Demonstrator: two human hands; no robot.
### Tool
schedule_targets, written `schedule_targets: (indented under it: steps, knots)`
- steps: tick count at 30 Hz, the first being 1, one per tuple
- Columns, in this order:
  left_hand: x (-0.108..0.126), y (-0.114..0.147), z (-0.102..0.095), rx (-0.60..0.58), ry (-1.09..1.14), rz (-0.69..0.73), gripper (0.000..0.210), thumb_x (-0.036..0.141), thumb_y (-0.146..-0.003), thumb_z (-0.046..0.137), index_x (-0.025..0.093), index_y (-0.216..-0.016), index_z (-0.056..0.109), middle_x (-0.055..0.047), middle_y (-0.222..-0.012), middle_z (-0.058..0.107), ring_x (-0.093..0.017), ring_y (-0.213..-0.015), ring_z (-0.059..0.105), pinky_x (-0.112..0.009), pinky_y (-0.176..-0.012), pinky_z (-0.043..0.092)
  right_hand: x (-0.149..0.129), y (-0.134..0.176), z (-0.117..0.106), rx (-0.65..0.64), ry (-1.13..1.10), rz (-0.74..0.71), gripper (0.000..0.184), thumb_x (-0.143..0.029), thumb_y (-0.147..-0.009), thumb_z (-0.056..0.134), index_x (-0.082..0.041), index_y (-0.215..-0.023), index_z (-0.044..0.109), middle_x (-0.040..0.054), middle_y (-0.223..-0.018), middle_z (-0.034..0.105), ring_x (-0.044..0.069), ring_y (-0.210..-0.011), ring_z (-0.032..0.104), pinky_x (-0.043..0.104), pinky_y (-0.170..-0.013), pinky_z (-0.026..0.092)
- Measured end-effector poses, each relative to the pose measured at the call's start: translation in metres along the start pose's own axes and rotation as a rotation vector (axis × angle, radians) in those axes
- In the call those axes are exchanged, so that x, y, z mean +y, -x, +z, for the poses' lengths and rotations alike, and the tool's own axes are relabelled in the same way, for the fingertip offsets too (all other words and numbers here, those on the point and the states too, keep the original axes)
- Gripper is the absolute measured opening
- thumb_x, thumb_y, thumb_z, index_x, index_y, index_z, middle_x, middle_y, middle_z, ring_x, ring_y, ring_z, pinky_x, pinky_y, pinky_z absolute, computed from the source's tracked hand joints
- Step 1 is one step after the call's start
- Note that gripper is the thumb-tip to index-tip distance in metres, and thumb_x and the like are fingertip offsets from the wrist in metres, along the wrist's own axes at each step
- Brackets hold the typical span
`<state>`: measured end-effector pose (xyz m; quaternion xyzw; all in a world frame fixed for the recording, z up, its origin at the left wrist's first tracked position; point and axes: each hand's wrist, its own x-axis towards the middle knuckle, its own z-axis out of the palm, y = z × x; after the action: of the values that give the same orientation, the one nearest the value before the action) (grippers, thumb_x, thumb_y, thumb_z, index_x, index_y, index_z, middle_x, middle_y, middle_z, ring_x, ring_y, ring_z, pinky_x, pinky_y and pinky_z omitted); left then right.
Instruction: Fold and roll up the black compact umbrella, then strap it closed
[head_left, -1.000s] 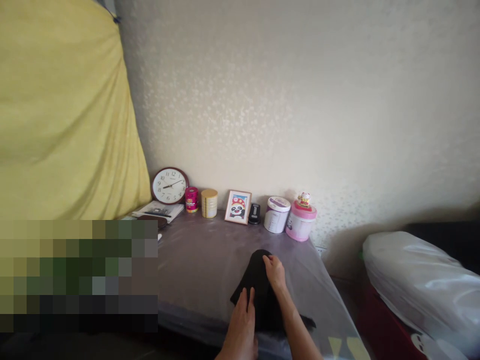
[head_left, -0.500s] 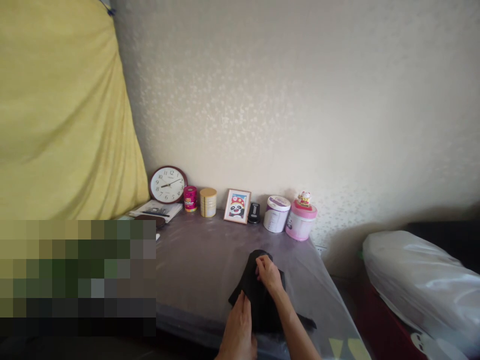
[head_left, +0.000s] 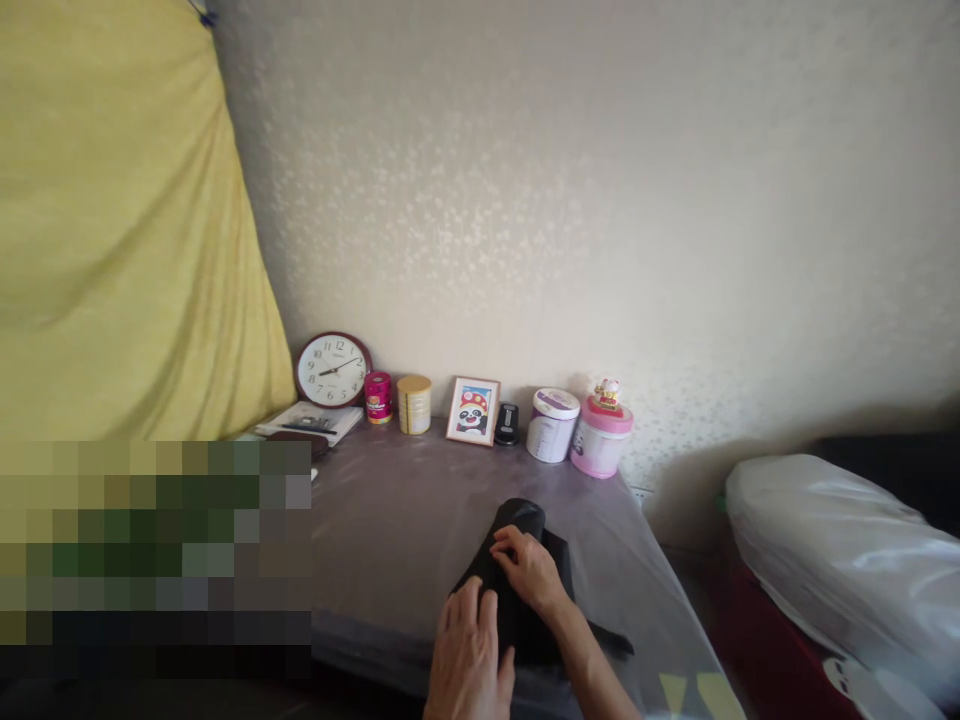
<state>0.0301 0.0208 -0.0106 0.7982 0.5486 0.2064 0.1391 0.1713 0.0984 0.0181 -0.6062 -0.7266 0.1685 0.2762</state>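
A dark, folded piece of black fabric (head_left: 517, 515) lies on the table near its front right; its exact kind cannot be told. A narrow black strip (head_left: 611, 640) sticks out from its right side. My left hand (head_left: 469, 640) rests flat over the fabric's lower left edge, fingers stretched and a little apart. Above the middle of the fabric, my right hand (head_left: 529, 570) is curled, thumb and forefinger pinched together at the cloth. What lies between those fingertips is too small to make out.
A grey covered table (head_left: 390, 510) carries a wall clock (head_left: 334, 370), a pink tin (head_left: 379, 398), a yellow-lidded jar (head_left: 415, 406), a panda picture frame (head_left: 473, 411), a black stapler-like object (head_left: 508, 424) and two tubs, white (head_left: 553, 428) and pink (head_left: 600, 445). Right stands a plastic-covered bundle (head_left: 847, 540).
My left hand has turned palm down and spread its fingers over the fabric. My right hand has shifted slightly down and left, its fingers still pinched.
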Motion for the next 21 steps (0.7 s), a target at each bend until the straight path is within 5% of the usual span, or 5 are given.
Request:
schedule_targets:
  steps: [8,15,18,21]
  knots:
    - [0.019,-0.01,-0.007,-0.05,0.045,0.166,0.045,0.024,-0.074,0.049,0.015,-0.118,0.05,-0.011,-0.142,0.032,-0.028,-0.133,0.024,-0.046,-0.111,0.02,-0.007,0.007,-0.004,-0.054,0.028,-0.041,0.026,-0.027,-0.075,0.055,-0.025,-0.101,0.057,-0.0023,-0.094,0.07,0.017,-0.092,0.057,0.026,-0.078,0.041]
    - [-0.002,-0.003,-0.014,0.025,-0.095,0.143,0.032,0.029,-0.081,0.043,0.018,-0.108,0.055,-0.012,-0.115,0.056,-0.027,-0.115,0.048,-0.048,-0.103,0.033,-0.009,0.008,-0.003,-0.035,0.066,-0.047,0.027,-0.031,-0.073,0.059,-0.025,-0.1,0.058,-0.0028,-0.093,0.07,0.018,-0.089,0.057,0.026,-0.08,0.041]
    - [0.0,-0.004,-0.006,0.125,-0.1,0.169,0.031,0.031,-0.084,0.04,0.019,-0.108,0.055,-0.011,-0.112,0.057,-0.025,-0.106,0.053,-0.046,-0.097,0.039,-0.009,0.007,-0.004,-0.044,0.064,-0.044,0.026,-0.03,-0.075,0.057,-0.025,-0.1,0.059,-0.0024,-0.093,0.07,0.018,-0.09,0.057,0.027,-0.08,0.041]
    - [0.0,-0.007,0.016,0.183,-0.102,0.219,0.049,0.032,-0.08,0.045,0.015,-0.126,0.042,-0.014,-0.132,0.045,-0.028,-0.119,0.044,-0.045,-0.098,0.039,-0.008,0.008,-0.007,-0.042,0.046,-0.091,0.021,-0.028,-0.081,0.051,-0.024,-0.1,0.059,-0.0014,-0.093,0.07,0.018,-0.09,0.057,0.028,-0.081,0.042]
